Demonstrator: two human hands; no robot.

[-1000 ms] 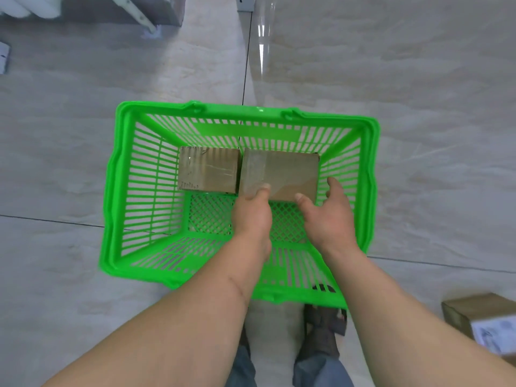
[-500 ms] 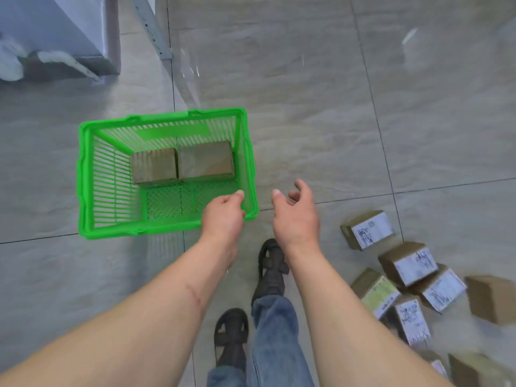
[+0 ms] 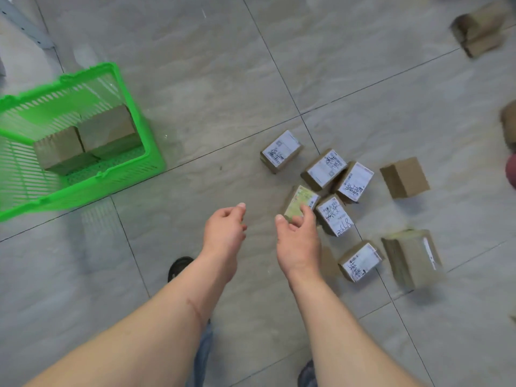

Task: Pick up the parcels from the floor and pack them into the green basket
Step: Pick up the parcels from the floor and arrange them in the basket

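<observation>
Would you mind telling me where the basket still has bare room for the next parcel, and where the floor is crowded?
The green basket holds two parcels along its far wall; its near mesh floor is bare. Bare tiles lie between basket and left hand. It is crowded beyond the right hand, where labelled parcels cluster.

I see the basket (image 3: 139, 129) at the left of the frame, with two boxes (image 3: 83, 141) side by side in it. A bunch of parcels (image 3: 332, 191) lies on the floor (image 3: 223, 79) at the middle right. More parcels (image 3: 479, 29) lie at the upper right, well apart.
</observation>
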